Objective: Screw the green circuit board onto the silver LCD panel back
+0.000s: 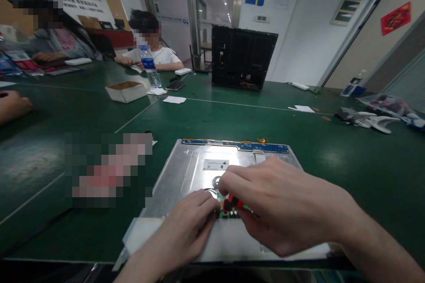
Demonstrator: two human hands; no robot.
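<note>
A silvery metal display panel [172,179] lies flat in front of me, with a blue circuit strip [215,143] along its far edge. On the panel's near half is a small green circuit board [234,215], mostly covered by my hands. My right hand [282,203] is closed round a screwdriver [229,204] with a red and black handle; its tip is hidden. Beside it, my left hand [189,221] rests at the board's left side, fingers curled together, and what its fingertips hold or press cannot be seen. White sheeting [229,236] covers the panel's near edge.
On the green table [206,119] stand a black equipment casing [242,57], a white box [126,92] and a water bottle [149,68]. Pliers-like tools [365,119] lie at right. Two people sit across at left; another person's hand [13,106] shows at the left edge.
</note>
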